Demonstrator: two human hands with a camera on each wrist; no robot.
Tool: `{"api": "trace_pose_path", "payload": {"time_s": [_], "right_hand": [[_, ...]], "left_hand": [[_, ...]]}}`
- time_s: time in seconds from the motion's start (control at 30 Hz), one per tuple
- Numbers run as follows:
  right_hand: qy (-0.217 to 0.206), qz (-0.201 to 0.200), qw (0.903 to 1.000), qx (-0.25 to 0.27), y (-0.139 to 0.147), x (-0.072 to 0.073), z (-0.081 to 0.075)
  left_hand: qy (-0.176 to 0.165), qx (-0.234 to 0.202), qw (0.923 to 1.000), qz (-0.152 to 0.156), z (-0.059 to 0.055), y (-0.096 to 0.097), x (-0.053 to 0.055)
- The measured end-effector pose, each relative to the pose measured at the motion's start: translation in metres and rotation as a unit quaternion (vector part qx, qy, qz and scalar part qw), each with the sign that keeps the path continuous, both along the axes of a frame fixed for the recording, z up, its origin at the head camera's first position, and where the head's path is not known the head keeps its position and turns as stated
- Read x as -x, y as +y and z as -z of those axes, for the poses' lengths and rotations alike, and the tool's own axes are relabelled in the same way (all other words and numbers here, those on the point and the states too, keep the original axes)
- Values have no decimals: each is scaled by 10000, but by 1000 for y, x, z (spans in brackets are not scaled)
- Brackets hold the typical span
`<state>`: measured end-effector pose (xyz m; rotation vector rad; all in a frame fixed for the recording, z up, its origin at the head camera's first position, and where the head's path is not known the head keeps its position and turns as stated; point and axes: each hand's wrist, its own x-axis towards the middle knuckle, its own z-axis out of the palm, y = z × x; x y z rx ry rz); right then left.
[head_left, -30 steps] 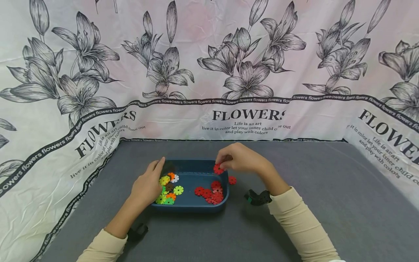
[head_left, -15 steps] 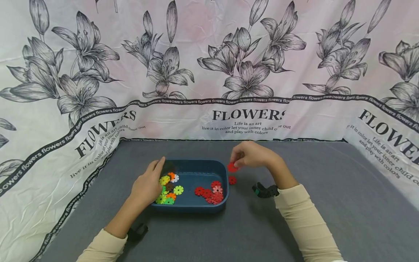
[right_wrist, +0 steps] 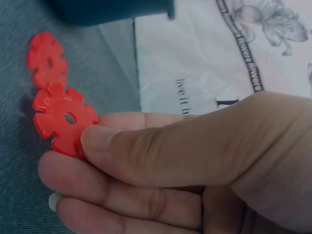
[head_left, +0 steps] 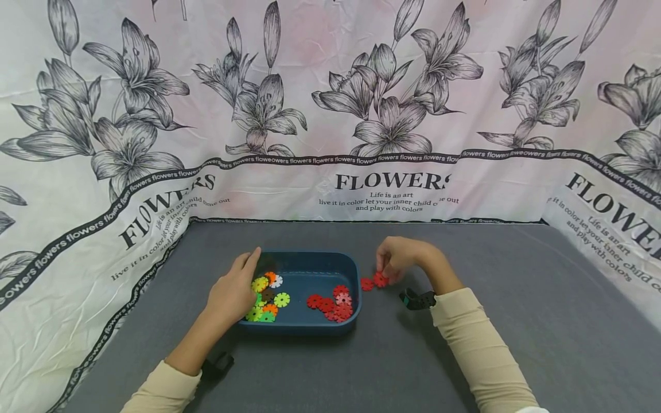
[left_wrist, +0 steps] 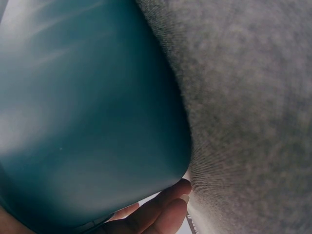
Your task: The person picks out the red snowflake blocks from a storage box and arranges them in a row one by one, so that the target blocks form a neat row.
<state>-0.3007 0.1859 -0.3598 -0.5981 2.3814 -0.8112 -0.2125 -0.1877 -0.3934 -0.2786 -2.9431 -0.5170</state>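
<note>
My right hand (head_left: 405, 256) pinches a red notched plastic disc (right_wrist: 63, 117) between thumb and fingers, low over the table right of the blue tray (head_left: 310, 327). A second red disc (head_left: 366, 284) lies on the table by the tray's right wall, and the held one overlaps it in the right wrist view. My left hand (head_left: 233, 291) grips the tray's left end. Its fingers (left_wrist: 168, 207) show against the tray's outer wall in the left wrist view. Inside the tray, several red discs (head_left: 326, 304) are grouped at the right.
Yellow, green, orange, brown and white discs (head_left: 281, 300) lie at the tray's left, partly hidden by my left hand. Grey cloth (head_left: 465, 258) covers the table. A flower-printed curtain (head_left: 289, 195) stands behind and at both sides.
My right hand has carried the red disc from over the tray's right rim, out to the right and down beside the disc on the table. The left hand and tray stay put.
</note>
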Motion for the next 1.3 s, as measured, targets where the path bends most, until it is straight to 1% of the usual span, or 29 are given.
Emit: {"api": "trace_pose_path", "payload": {"time_s": [0.07, 0.17, 0.33, 0.43, 0.63, 0.8, 0.9, 1.13, 1.3], "right_hand": [[-59, 73, 9999, -144, 0, 1, 4], [-48, 169, 9988, -451, -2, 0, 5], [267, -1, 9940, -1063, -8, -7, 3], [447, -121, 9910, -1256, -13, -10, 4], [699, -253, 9875, -1390, -20, -14, 4], [867, -353, 9852, -1438, -23, -16, 0], [863, -344, 9849, -1461, -24, -17, 0], [806, -510, 9849, -1447, -26, -16, 0], [816, -476, 9847, -1468, -27, -16, 0]], "left_hand": [[-3, 10, 10000, 1, 0, 0, 0], [1, 17, 10000, 10, 0, 0, 0], [57, 5, 10000, 32, 1, 0, 0], [49, 4, 10000, 43, 0, 0, 0], [-1, -18, 10000, 30, 1, 0, 0], [-3, -15, 10000, 1, 0, 0, 0], [-6, -4, 10000, -1, 0, 0, 0], [9, 2, 10000, -4, 0, 0, 0], [20, 1, 10000, 12, 0, 0, 1]]}}
